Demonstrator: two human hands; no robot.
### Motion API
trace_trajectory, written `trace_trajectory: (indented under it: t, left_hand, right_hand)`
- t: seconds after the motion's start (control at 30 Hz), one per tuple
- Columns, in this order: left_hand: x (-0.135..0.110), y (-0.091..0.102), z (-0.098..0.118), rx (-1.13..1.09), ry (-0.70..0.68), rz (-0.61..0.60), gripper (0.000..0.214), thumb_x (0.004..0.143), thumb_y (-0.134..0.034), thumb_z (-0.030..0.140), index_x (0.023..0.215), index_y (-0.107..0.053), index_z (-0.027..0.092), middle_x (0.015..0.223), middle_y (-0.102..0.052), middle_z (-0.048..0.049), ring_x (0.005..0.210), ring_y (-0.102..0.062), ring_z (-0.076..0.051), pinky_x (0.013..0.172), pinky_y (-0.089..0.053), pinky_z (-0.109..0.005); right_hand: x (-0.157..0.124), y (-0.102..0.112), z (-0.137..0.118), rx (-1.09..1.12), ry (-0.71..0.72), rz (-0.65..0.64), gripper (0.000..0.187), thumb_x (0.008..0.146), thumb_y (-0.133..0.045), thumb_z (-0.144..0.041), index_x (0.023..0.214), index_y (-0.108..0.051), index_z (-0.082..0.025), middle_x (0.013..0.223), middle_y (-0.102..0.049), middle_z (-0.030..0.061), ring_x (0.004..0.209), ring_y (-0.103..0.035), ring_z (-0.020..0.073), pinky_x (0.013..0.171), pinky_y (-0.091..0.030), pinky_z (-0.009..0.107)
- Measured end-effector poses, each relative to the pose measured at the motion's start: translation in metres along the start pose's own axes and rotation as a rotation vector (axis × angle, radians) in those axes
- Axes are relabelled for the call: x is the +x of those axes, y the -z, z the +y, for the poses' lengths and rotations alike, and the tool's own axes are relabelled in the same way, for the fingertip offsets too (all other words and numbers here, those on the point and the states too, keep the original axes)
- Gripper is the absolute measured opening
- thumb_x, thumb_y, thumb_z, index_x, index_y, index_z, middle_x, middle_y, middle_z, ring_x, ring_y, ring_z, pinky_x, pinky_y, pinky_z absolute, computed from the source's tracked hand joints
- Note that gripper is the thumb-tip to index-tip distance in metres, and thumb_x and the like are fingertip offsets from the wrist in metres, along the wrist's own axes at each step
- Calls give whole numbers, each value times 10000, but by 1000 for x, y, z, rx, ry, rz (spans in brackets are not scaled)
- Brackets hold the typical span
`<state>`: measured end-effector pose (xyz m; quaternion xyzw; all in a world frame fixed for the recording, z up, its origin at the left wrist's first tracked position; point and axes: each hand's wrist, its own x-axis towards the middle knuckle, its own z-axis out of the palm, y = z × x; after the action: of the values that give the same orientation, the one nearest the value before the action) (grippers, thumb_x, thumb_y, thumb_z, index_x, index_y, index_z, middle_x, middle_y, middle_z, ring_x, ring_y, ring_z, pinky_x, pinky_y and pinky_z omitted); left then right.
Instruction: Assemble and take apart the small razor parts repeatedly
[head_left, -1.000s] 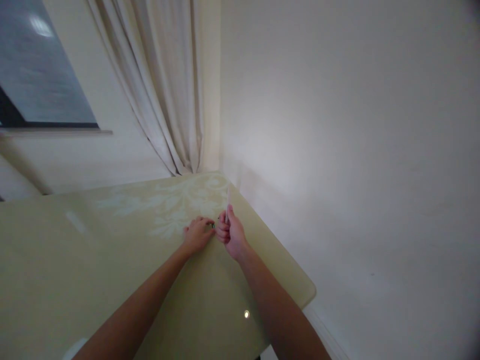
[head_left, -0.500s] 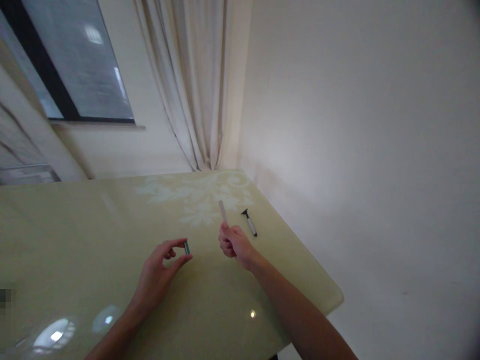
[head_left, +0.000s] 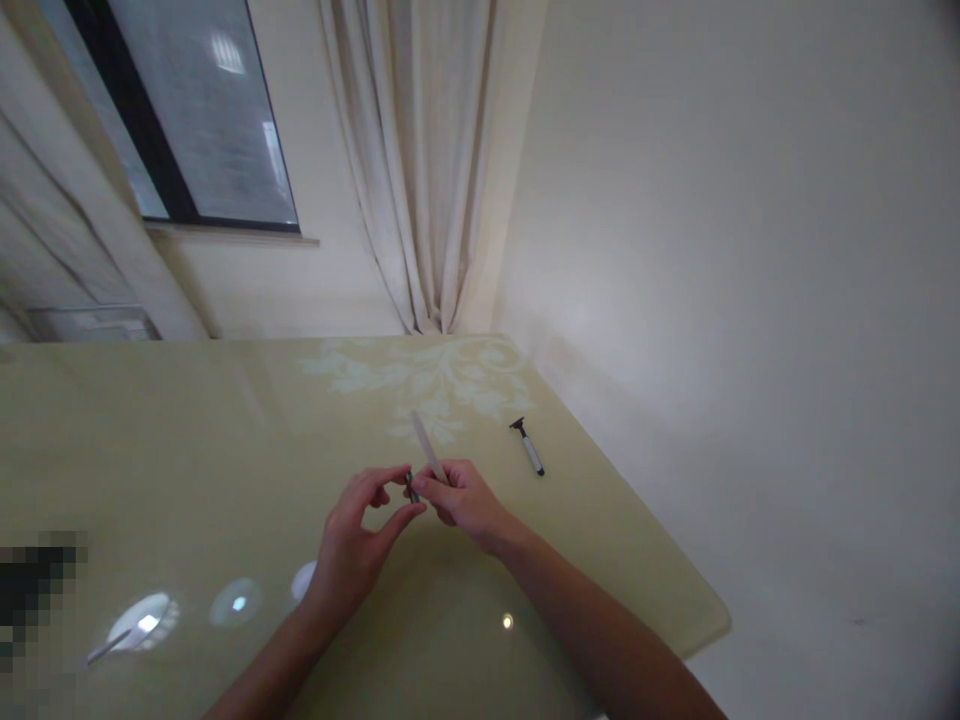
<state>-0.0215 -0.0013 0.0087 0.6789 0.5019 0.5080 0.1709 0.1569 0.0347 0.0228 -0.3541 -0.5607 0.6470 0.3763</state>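
Between the thumb and fingertips of my left hand (head_left: 358,535) is a small narrow strip, dark with some green, that looks like a razor blade cartridge (head_left: 410,487). My right hand (head_left: 466,505) is closed around the lower end of a pale, flat stick (head_left: 425,440), whose free end points up and away from me. The right fingertips are right beside the cartridge; whether they touch it I cannot tell. A razor (head_left: 529,450) with a grey and black handle lies on the table to the right of my right hand.
The glossy greenish-yellow table (head_left: 247,440) has a white floral pattern at its far corner and light reflections near me. A pale wall (head_left: 712,300) runs along its right side. Curtains (head_left: 420,170) and a window (head_left: 210,110) are behind it. A blurred-out dark patch (head_left: 34,580) is at the left edge.
My hands have come together: the left moved right with the cartridge, and the right turned so its fingers meet it. The stick now leans further left. The view has shifted slightly left.
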Motion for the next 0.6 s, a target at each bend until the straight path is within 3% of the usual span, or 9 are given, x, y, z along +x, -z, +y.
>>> trace_trajectory:
  t: [0.2, 0.4, 0.5, 0.6]
  left_hand:
    - [-4, -4, -5, -42, -36, -102, 412, 863, -748, 484, 1214, -678, 280, 991, -679, -29, 791, -562, -179, 752, -509, -315]
    - [-4, -2, -6, -52, -30, -110, 405, 880, -734, 466, 1234, -674, 278, 955, -661, -22, 771, -553, -173, 744, -502, -304]
    - [-2, 1, -6, -43, -25, -83, 399, 883, -724, 470, 1224, -684, 267, 955, -663, -21, 753, -554, -166, 742, -501, -301]
    - [2, 4, -8, -20, -13, -32, 394, 886, -716, 453, 1223, -688, 252, 937, -660, -16, 732, -553, -158, 724, -499, -292]
  right_hand:
    - [-7, 0, 7, 92, -25, 40, 399, 822, -751, -561, 817, -700, -165, 538, -408, -80, 450, -248, 67, 447, -150, 260]
    - [-9, -4, 5, 113, -11, 26, 446, 854, -707, -619, 841, -664, -176, 536, -360, -92, 454, -221, 69, 443, -146, 253]
    - [-13, 5, -3, 86, 26, -13, 467, 923, -596, -667, 955, -639, -203, 610, -423, -75, 477, -279, 78, 446, -182, 235]
    - [-19, 24, -14, -69, 39, -56, 435, 955, -587, -625, 946, -648, -194, 643, -428, -61, 521, -341, 86, 472, -239, 225]
